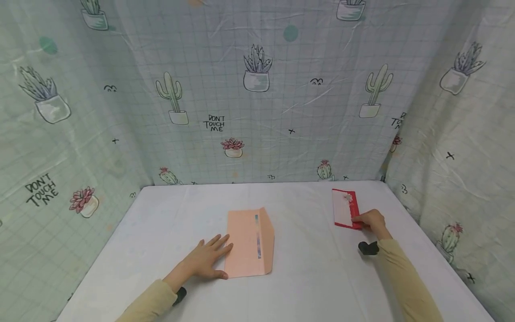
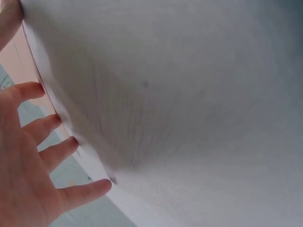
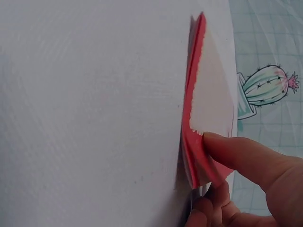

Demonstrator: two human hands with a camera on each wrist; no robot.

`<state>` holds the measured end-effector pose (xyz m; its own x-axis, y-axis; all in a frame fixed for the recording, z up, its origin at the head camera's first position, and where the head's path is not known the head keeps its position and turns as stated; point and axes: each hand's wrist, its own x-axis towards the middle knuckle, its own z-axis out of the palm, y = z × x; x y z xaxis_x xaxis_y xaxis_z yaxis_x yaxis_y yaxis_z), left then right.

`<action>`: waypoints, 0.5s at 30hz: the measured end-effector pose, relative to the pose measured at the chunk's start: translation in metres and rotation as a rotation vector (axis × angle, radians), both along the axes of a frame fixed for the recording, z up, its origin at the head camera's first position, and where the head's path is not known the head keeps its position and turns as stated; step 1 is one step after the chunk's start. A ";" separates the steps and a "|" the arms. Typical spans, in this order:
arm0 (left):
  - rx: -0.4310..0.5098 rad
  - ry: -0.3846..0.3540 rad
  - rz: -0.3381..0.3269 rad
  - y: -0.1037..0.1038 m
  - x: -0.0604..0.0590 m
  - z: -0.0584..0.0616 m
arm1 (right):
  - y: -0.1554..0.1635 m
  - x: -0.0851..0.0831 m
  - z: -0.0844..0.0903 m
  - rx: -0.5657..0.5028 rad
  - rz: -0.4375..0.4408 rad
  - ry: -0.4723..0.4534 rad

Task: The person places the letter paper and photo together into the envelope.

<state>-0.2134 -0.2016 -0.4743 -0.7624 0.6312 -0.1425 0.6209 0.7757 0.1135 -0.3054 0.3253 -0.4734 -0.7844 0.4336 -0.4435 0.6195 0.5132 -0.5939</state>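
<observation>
A peach envelope lies on the white table with its pointed flap spread out to the right and a shiny strip beside the fold. My left hand rests at its left edge, fingers straight and spread, as the left wrist view shows of the same hand. Off to the right, my right hand pinches the near right corner of a red and white folded card with a small flower on it. In the right wrist view the thumb presses the red border of the card, with the fingers curled beneath.
The white-covered table ends at a back edge against a hanging cloth printed with potted cacti, which also closes in both sides. A dark wrist camera mount hangs by the right wrist.
</observation>
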 end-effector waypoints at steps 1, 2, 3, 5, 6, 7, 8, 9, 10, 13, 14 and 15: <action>0.003 -0.001 0.001 0.000 0.000 0.000 | 0.000 0.000 0.000 -0.014 0.001 0.001; 0.006 -0.003 0.004 0.000 0.000 0.000 | 0.000 0.000 -0.001 -0.020 0.005 0.005; 0.011 -0.007 0.004 0.000 0.000 0.000 | 0.001 0.000 -0.001 -0.031 0.009 0.006; 0.017 -0.015 0.008 0.000 0.000 0.000 | 0.004 -0.001 -0.001 -0.074 0.032 -0.001; 0.022 -0.017 0.007 -0.001 0.000 -0.001 | 0.006 -0.001 0.000 -0.095 0.054 -0.008; 0.022 -0.017 0.007 -0.001 0.000 0.000 | 0.008 -0.001 0.000 -0.120 0.077 -0.013; 0.023 -0.016 0.006 -0.001 0.000 0.000 | 0.010 -0.001 0.001 -0.147 0.098 -0.018; 0.023 -0.014 0.005 -0.001 0.000 0.000 | 0.011 0.000 0.004 -0.176 0.117 -0.025; 0.022 -0.012 0.005 -0.001 0.000 0.000 | 0.012 0.001 0.006 -0.203 0.130 -0.028; 0.016 -0.011 0.004 -0.001 0.001 0.002 | 0.012 0.003 0.009 -0.248 0.156 -0.025; 0.016 -0.015 0.005 -0.001 0.001 0.002 | 0.012 0.004 0.009 -0.260 0.154 -0.025; 0.018 -0.021 0.006 0.000 0.001 0.003 | 0.012 0.004 0.009 -0.277 0.151 -0.024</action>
